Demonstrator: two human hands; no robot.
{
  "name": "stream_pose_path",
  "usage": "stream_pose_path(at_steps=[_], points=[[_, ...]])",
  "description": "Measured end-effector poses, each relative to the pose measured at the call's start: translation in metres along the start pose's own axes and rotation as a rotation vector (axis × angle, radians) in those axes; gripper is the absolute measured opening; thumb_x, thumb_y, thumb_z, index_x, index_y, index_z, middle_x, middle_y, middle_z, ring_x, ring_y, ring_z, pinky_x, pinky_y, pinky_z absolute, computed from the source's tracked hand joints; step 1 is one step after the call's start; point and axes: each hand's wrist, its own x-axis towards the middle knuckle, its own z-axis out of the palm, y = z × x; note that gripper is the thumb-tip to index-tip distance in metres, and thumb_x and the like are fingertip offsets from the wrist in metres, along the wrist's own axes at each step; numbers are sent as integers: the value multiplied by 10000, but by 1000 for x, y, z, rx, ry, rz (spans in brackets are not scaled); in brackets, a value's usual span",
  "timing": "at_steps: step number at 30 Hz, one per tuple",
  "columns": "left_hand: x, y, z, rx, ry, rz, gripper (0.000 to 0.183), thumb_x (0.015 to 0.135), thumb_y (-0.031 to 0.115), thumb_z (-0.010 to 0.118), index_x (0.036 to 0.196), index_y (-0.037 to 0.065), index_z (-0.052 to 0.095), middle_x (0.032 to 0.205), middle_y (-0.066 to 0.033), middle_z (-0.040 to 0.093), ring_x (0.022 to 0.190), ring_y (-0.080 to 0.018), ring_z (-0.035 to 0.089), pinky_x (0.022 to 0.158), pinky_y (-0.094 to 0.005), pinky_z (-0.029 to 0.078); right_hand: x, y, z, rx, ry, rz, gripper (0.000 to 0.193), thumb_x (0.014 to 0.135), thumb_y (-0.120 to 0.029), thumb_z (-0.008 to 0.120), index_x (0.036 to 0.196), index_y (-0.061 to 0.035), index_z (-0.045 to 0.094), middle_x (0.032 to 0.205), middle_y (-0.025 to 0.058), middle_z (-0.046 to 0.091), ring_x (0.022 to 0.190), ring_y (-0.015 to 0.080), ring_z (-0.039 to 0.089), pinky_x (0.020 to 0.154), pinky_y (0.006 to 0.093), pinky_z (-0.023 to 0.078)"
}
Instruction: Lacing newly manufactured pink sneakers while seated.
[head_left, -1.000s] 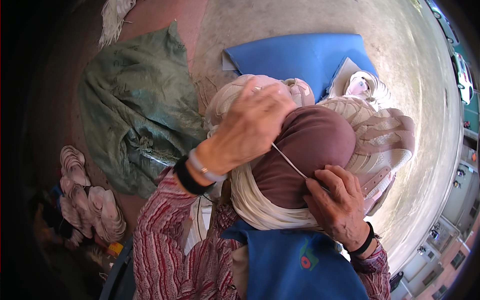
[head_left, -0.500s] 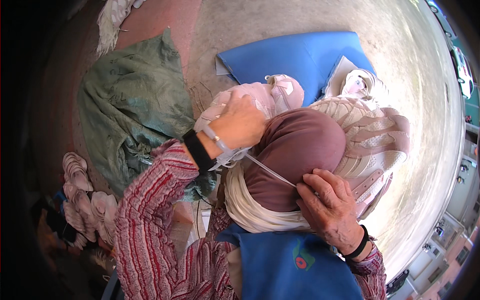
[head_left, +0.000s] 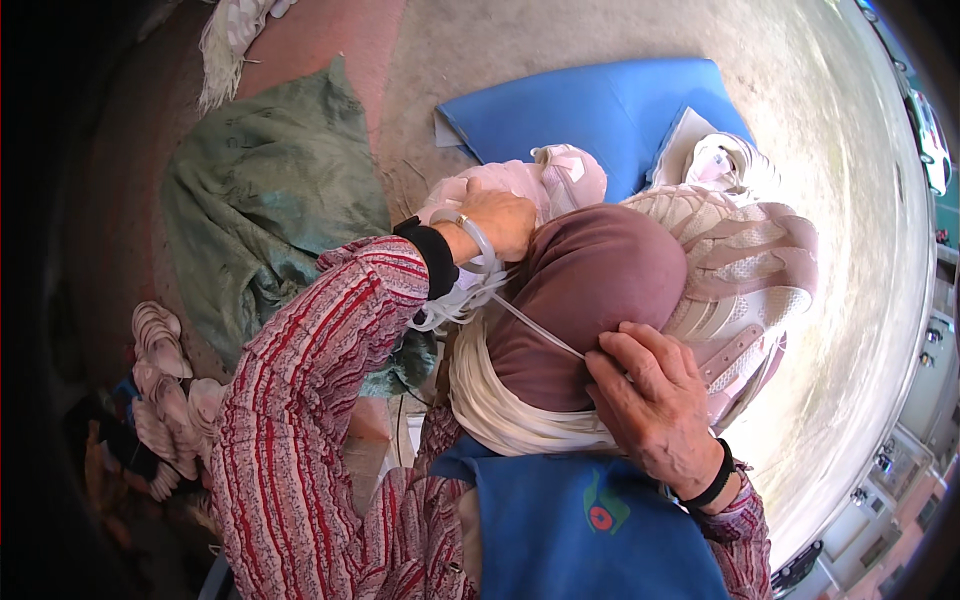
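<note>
My right hand (head_left: 655, 405) rests on a rounded, mauve cloth-covered form (head_left: 610, 285) that looks like a knee. Its fingertips pinch the end of a taut white lace (head_left: 540, 328), which runs up and left toward my left wrist. My left hand (head_left: 500, 222) is curled over pale pink shoe uppers (head_left: 525, 180) beyond the cloth; its fingertips are hidden, so what they hold does not show. A thick bundle of white laces (head_left: 500, 415) drapes round the near side of the mauve cloth. Looser white strands (head_left: 455, 305) hang below my left wrist.
Pink and white mesh shoe uppers (head_left: 750, 265) are stacked at the right, with a white piece (head_left: 725, 160) behind them. A blue sheet (head_left: 590, 105) lies beyond. To the left is a green woven sack (head_left: 270, 190); more uppers (head_left: 160, 400) sit lower left. A blue apron (head_left: 590, 530) covers my lap.
My left hand has shifted slightly right and its forearm has swung forward over the sack's edge. My right hand stays almost in place, with the lace still at its fingertips.
</note>
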Motion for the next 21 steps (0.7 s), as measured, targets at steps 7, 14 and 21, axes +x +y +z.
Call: stream_pose_path(at_steps=[7,14,21], points=[[-9,-2,-2,-36,-76,-34,242,722,173,622,871,20,736,952,-222,708,974,-413,656,851,-608,354,-1,-2,-2,7,-11,1,375,746,-105,677,1103,-2,625,1171,122,569,1140,298,549,924,409,453],[-42,-9,-50,-883,157,136,210,934,223,573,963,28,644,873,7,570,840,-87,505,756,-242,438,-2,-2,-2,41,43,14,342,765,-94,677,1088,0,616,1142,120,565,1131,299,545,912,402,448],[-56,-4,-68,-888,379,98,175,950,144,526,1035,26,623,950,-8,594,884,-122,552,775,-268,459,-4,0,0,80,93,-19,325,779,-94,673,1085,-8,606,1104,123,567,1110,299,547,910,401,446]])
